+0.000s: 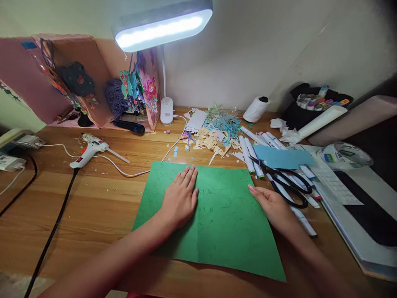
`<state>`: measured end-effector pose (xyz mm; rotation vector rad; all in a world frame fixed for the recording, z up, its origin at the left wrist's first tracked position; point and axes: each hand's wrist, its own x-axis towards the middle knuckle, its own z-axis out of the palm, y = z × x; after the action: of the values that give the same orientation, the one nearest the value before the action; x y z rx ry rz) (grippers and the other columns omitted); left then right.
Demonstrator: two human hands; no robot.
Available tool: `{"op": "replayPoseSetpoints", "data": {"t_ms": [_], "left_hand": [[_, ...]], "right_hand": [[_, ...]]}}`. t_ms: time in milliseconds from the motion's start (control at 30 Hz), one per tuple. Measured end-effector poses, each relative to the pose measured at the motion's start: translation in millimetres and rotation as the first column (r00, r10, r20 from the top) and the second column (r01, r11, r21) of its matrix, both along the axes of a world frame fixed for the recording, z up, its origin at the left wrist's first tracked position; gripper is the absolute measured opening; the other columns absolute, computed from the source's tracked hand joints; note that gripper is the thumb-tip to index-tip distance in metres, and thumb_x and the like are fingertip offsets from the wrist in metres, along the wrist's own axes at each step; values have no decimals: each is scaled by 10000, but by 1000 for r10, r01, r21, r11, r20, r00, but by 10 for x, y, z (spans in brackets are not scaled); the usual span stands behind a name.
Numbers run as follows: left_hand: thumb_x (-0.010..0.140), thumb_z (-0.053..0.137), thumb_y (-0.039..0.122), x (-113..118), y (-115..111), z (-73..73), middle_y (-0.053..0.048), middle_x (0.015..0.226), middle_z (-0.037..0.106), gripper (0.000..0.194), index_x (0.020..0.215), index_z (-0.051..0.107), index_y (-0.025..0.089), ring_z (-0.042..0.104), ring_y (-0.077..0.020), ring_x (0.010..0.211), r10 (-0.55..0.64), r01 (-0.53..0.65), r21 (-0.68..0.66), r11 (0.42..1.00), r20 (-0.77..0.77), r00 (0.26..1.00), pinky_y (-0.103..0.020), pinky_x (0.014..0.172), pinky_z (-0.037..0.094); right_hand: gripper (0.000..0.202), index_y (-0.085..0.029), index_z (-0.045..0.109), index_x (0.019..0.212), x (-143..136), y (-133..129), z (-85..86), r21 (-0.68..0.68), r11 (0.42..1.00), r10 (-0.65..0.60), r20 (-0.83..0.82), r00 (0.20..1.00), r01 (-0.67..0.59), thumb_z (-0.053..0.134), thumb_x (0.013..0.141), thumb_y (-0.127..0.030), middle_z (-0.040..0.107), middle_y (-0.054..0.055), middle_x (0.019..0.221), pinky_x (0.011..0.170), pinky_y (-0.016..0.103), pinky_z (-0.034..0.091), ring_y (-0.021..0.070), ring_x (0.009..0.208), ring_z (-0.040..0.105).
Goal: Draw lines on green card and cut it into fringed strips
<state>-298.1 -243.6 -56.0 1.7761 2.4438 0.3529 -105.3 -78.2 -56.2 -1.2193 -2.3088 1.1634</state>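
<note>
A large sheet of green paper (229,223) lies across the front of the wooden table, with a crease running down its middle. My left hand (181,196) rests flat on the sheet just left of that crease, fingers stretched toward the far edge. At the right edge of the paper, my right hand (269,203) pinches it between thumb and fingers. Black-handled scissors (288,184) lie just beyond my right hand, on top of several white markers (246,153). A strip of blue paper (283,157) lies beside them.
Paper scraps (217,128) are heaped behind the sheet. A glue gun (91,150) with a black cord lies at left, near a utility knife (128,126). A lamp (166,29) hangs overhead. A tape roll (345,155) and a black marker case (293,101) stand at right.
</note>
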Motion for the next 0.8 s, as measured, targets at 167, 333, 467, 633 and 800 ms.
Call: {"op": "replayPoseSetpoints", "data": {"t_ms": [167, 333, 467, 633, 800], "left_hand": [[914, 321, 225, 2, 14, -9, -116, 1482, 316, 519, 1418, 289, 102, 267, -228, 1372, -2, 3, 17, 1000, -14, 1000, -409, 1108, 285], [918, 313, 222, 11, 15, 14, -116, 1488, 301, 523, 1421, 281, 83, 248, -226, 1380, 7, -7, -19, 1000, -8, 1000, -415, 1117, 272], [921, 315, 222, 9, 20, 21, -111, 1495, 284, 526, 1426, 270, 80, 240, -220, 1382, 1, -1, -30, 1000, -11, 1000, -411, 1121, 265], [919, 322, 219, 11, 17, 15, -105, 1497, 280, 529, 1430, 264, 94, 251, -218, 1379, 1, -1, -14, 1000, -4, 1000, -409, 1117, 272], [928, 314, 227, 8, 0, -5, -92, 1508, 248, 531, 1438, 248, 94, 227, -210, 1387, 0, 0, -20, 1000, -2, 1000, -407, 1126, 255]], "right_hand": [[461, -203, 487, 530, 17, -44, 20, -48, 999, -14, -2, 1000, 14, 454, 794, -579, 456, -16, 437, 381, 240, 299, 154, 444, 464], [457, -207, 461, 520, 39, -68, 4, -44, 999, -31, 17, 999, 32, 459, 799, -568, 443, -15, 433, 382, 244, 286, 156, 442, 465], [440, -208, 463, 536, 34, -136, 20, -34, 995, -89, -20, 996, 89, 464, 802, -558, 444, -16, 440, 380, 244, 288, 155, 438, 458], [425, -206, 491, 557, 49, -201, 29, -44, 992, -122, -47, 991, 120, 477, 800, -555, 435, -19, 441, 379, 246, 294, 145, 421, 430], [409, -202, 500, 574, 56, -163, 3, -74, 988, -138, -60, 989, 134, 496, 791, -548, 443, -20, 464, 390, 237, 307, 138, 438, 423]]}}
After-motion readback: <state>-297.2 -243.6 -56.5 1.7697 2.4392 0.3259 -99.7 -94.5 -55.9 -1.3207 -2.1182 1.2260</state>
